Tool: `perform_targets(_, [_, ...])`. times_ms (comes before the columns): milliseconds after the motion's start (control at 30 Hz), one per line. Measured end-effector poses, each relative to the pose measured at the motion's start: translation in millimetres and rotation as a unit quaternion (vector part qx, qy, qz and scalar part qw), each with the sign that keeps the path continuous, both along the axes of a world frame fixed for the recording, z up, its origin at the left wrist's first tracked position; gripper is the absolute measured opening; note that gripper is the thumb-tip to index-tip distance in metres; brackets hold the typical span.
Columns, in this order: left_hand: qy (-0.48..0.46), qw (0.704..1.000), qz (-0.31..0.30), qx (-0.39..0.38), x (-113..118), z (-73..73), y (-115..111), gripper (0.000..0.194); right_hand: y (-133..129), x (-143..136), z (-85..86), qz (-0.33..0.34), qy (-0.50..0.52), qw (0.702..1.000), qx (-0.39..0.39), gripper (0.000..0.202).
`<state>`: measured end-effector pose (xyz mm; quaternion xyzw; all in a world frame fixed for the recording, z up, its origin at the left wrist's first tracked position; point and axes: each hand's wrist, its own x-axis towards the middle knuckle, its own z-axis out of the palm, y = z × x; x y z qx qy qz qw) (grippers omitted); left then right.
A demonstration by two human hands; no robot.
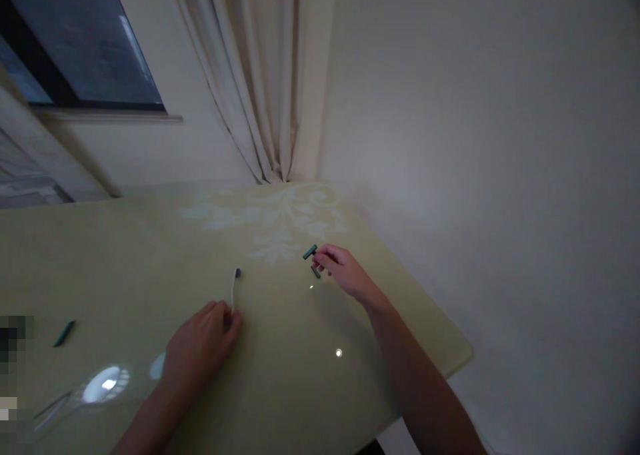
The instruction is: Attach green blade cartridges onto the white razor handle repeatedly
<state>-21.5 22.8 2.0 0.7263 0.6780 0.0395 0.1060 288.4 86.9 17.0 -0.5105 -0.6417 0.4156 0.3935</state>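
My left hand [203, 342] is closed around the lower handle of a white toothbrush [233, 290]. Its dark-bristled head points away from me, just above the glossy table [280, 388]. Farther right, my right hand [337, 268] pinches a small dark green bar-shaped piece [310, 252] between thumb and fingers. Whether this piece has a handle is hidden by the fingers. Just below them shows a second dark green shape [315, 272], perhaps a reflection in the tabletop.
Another dark green piece [64, 334] lies on the table at the left. A blurred-out patch [15, 375] covers the left edge. Behind the table hang beige curtains [265, 75] beside a dark window [85, 35]. A plain wall [490, 175] runs along the right side.
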Motion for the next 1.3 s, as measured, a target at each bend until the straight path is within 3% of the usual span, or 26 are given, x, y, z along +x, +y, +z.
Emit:
perform_targets(100, [-0.010,1.000,0.015,0.008,0.3,0.4,0.4,0.036,8.3,23.0,-4.0,-0.075,-0.167,0.983,0.001,0.026])
perform_targets(367, [-0.090,0.996,0.012,0.025,8.7,-2.4,-2.6,0.036,16.7,36.5,-28.6,-0.178,-0.282,0.942,-0.031,0.022])
perform_targets(600, [-0.071,0.995,-0.025,0.073,20.1,-4.1,-9.8,0.030,18.3,28.0,-33.9,-0.205,-0.312,0.927,-0.035,0.016])
perform_targets(967, [-0.220,0.955,-0.118,0.160,41.1,-22.8,-24.5,0.030,20.3,15.2,-30.5,-0.219,-0.319,0.922,-0.039,0.019])
perform_targets(1100, [-0.258,0.945,-0.127,0.157,51.1,-19.6,-26.6,0.028,20.7,12.4,-29.5,-0.224,-0.319,0.920,-0.046,0.020])
perform_targets(1300, [-0.387,0.914,-0.091,0.080,65.5,-12.2,-21.8,0.037,21.4,7.1,-30.8,-0.221,-0.303,0.926,-0.041,0.016])
